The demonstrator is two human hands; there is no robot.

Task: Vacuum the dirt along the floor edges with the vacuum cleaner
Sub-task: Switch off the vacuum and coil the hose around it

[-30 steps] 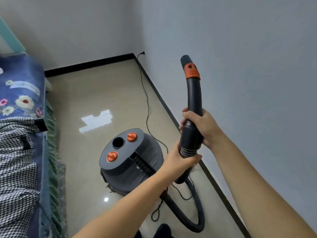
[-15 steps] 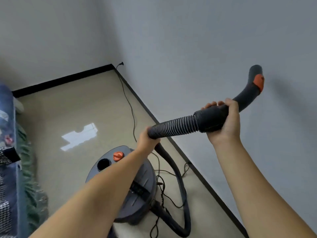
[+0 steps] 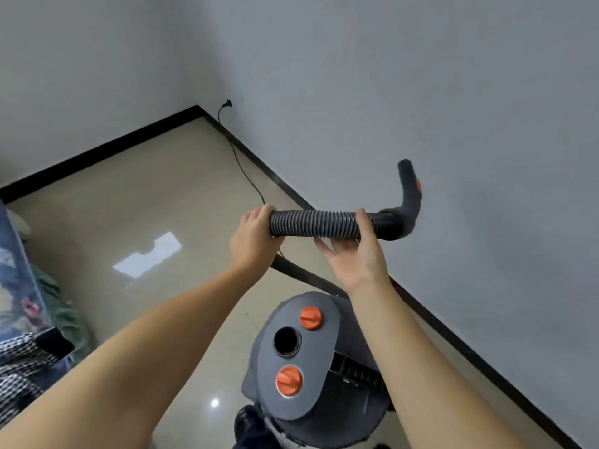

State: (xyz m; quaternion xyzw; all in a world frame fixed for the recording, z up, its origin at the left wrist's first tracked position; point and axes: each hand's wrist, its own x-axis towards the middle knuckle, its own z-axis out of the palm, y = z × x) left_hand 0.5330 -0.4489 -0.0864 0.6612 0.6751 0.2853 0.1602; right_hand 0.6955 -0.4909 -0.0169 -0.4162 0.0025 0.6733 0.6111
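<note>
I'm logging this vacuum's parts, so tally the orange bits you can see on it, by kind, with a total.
Orange knobs on the vacuum cleaner top: 2, far one, near one
Orange tabs on the hose's curved handle: 1, at
Total: 3

Glossy beige tile floor (image 3: pixel 155 202), black baseboard (image 3: pixel 97 153) along both walls. Grey canister vacuum cleaner (image 3: pixel 311 367) stands on floor near right wall, two orange knobs on top. Thin black power cord (image 3: pixel 241 163) trails across floor toward the corner. Bed (image 3: pixel 19 303) edge at left, patterned bedding hanging down.
</note>
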